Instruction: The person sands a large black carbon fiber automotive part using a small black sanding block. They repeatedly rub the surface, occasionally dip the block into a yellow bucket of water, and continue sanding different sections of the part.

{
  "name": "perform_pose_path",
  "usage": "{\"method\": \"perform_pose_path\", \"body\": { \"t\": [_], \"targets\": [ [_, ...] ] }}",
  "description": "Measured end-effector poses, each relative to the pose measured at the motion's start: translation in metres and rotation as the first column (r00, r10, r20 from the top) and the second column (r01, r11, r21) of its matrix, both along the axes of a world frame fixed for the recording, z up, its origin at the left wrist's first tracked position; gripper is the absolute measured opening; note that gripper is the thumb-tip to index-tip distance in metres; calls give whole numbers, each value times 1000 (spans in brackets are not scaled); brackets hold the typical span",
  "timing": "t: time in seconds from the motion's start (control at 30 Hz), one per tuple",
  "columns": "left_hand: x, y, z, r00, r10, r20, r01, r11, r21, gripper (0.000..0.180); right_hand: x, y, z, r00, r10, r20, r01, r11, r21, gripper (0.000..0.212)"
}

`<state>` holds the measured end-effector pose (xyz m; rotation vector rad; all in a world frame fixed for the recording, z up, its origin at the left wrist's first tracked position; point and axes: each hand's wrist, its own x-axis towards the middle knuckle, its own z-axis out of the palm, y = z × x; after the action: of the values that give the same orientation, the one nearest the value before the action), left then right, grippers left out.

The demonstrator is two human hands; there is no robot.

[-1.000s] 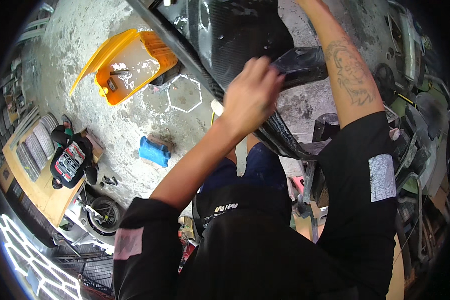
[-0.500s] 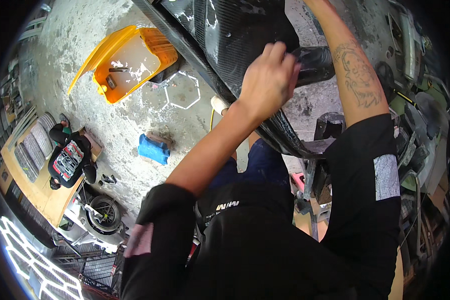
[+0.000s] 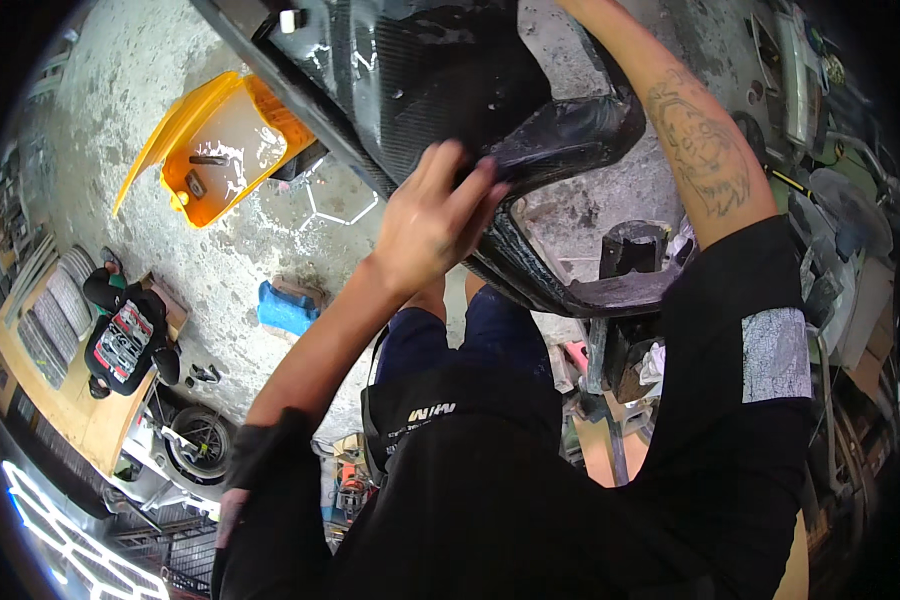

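Observation:
A large glossy black carbon-weave panel (image 3: 420, 90), wet-looking with bright reflections, slants across the upper middle. Its near edge curves round an open gap towards the right. My left hand (image 3: 425, 220) is at that near edge, fingers curled and slightly blurred against the dark surface. Whatever lies under the fingertips, if anything, is hidden. My right arm reaches past the panel's right side, and its hand is cut off by the top of the picture. A small white block (image 3: 290, 20) sits on the panel's far left part.
A yellow tub (image 3: 235, 150) of cloudy water stands on the concrete floor at left, with a blue cloth-covered block (image 3: 288, 308) nearer. Further left, a person (image 3: 128, 340) is beside a wooden table (image 3: 70, 410) and a motorbike wheel (image 3: 200, 440). Black parts (image 3: 635, 250) and clutter crowd the right.
My left hand has moved left and nearer along the panel's edge. More of the panel's right arm and gap shows, and my right hand stays beyond the top edge.

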<state>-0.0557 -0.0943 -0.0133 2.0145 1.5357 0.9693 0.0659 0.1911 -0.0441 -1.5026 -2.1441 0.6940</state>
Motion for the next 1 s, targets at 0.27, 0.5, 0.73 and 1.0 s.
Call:
{"method": "perform_pose_path", "body": {
  "t": [0.27,0.5,0.73,1.0],
  "targets": [
    [51,50,-17,970,-226,-93,241,950,197,32,-4,-3,10,998,10,-60,-17,993,-118,83],
    [46,61,-16,963,-252,-100,270,923,274,25,-8,-7,5,990,25,-141,-20,999,38,81],
    [-17,23,32,969,178,171,-168,983,-72,16,-1,1,3,995,17,-96,-12,999,47,83],
    [-189,-147,41,722,685,95,-582,677,-451,24,5,-104,65,884,-186,-428,58,954,-293,94]
  ]
}}
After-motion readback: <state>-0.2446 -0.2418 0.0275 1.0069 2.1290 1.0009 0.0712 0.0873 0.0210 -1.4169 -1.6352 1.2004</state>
